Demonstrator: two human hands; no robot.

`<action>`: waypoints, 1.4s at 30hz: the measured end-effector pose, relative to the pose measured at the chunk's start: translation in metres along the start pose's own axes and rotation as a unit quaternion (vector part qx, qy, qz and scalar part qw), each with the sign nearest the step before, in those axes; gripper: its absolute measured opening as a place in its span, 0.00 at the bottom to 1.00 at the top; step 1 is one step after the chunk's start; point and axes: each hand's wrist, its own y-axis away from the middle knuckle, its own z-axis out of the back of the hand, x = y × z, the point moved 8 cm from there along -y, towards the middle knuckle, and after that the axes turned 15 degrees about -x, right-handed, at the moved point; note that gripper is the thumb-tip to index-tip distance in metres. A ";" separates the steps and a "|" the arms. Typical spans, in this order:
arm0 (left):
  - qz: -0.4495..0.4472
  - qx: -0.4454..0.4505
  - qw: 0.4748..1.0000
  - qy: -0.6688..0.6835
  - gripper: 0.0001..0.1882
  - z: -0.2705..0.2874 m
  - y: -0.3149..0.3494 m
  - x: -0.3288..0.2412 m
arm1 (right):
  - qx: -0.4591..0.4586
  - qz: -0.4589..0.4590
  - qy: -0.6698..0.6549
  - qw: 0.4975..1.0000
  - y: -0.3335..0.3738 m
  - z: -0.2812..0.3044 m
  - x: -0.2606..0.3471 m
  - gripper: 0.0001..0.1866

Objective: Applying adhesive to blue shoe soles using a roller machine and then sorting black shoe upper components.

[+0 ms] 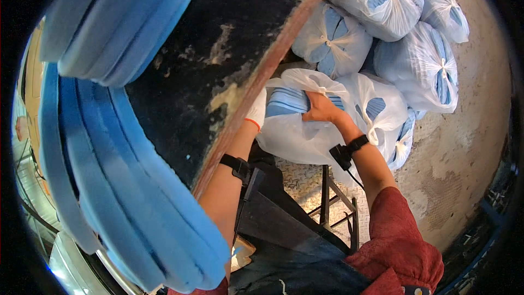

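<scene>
An open white plastic bag [297, 141] holds a stack of thin blue foam pads [286, 101], set side by side. My right hand [323, 108], bare, reaches into the mouth of the bag and grips the stack, its thumb on the near side; some fingers are hidden among the pads. On the bag's left side is my left hand [257, 110], in a white glove with an orange cuff. The table edge hides most of it, so its fingers do not show.
A worn black table [218, 49] with a bare wooden edge slants between me and the bag. Larger stacks of blue foam pads [131, 186] lie on its left. Several tied bags of blue pads [417, 65] are piled on the floor. A dark metal frame [326, 196] stands below.
</scene>
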 end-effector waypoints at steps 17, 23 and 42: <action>0.011 0.008 0.961 0.277 0.18 0.113 0.031 -0.003 | -0.084 -0.260 -0.799 0.535 0.113 0.107 0.066 0.44; 0.097 -0.141 0.959 0.226 0.19 0.109 0.056 0.048 | -0.097 -0.249 -0.700 0.662 0.209 0.138 0.103 0.39; 0.200 0.096 0.169 0.960 0.52 0.149 0.421 -0.040 | 0.042 -0.212 -0.471 0.856 0.217 0.069 0.329 0.29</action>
